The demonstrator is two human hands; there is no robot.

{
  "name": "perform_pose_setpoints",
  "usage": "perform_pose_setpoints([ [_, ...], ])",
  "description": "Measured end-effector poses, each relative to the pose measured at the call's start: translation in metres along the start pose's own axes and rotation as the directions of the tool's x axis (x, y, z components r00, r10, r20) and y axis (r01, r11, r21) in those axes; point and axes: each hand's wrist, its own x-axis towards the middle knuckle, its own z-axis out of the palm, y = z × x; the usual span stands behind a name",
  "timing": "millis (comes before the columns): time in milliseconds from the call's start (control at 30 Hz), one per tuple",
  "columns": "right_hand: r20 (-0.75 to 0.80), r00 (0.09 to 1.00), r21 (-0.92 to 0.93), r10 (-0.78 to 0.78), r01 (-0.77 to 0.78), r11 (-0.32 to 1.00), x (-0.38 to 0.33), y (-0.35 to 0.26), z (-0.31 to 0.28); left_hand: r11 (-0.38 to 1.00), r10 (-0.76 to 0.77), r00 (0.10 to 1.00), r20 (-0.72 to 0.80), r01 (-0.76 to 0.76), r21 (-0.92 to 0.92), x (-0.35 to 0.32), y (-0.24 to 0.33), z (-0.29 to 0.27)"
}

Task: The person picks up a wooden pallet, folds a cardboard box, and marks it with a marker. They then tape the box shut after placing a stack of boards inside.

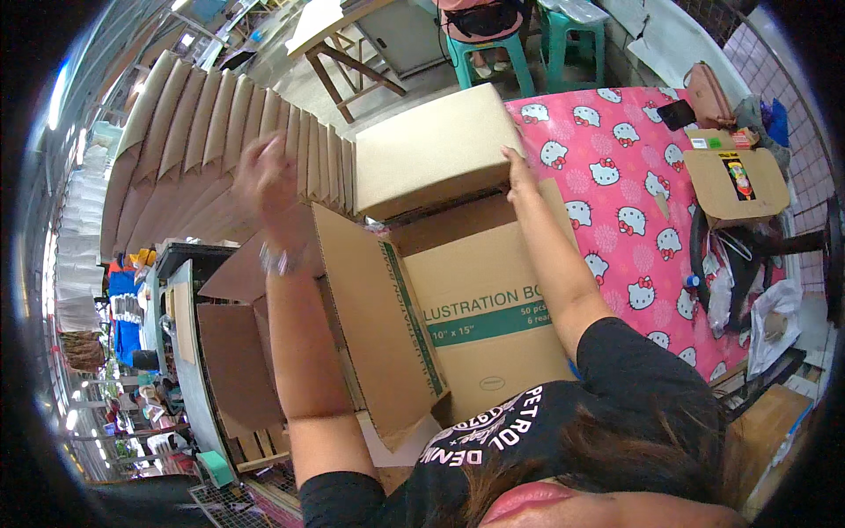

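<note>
At the far side of an open brown cardboard carton lies a cream box-like piece with a smooth, rounded top. My right hand grips its right end, thumb on the upper edge and fingers down the side. To its left stands a long row of similar beige pieces, leaning closely against one another. My left hand is raised in front of this row, with a band on the wrist. Motion smears its fingers, so whether it touches a piece cannot be made out. The carton's left flap stands up between my forearms.
A pink cartoon-print cloth covers the surface on the right, bearing a dark phone, a pink bag and a smaller cardboard box. Another brown carton stands at the left. Green stools and a table are beyond.
</note>
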Motion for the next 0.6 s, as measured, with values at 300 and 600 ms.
perform_pose_setpoints([
  [300, 0.237, 0.921, -0.435, 0.31, -0.184, 0.881, 0.026, -0.023, -0.057, 0.33, -0.651, 0.251, -0.716, 0.944, 0.031, -0.069, -0.286, 0.126],
  [600, 0.161, 0.973, -0.583, 0.167, -0.043, 0.812, 0.045, -0.01, -0.044, 0.567, -0.821, 0.461, -0.336, 0.59, -0.575, -0.087, -0.3, 0.034],
])
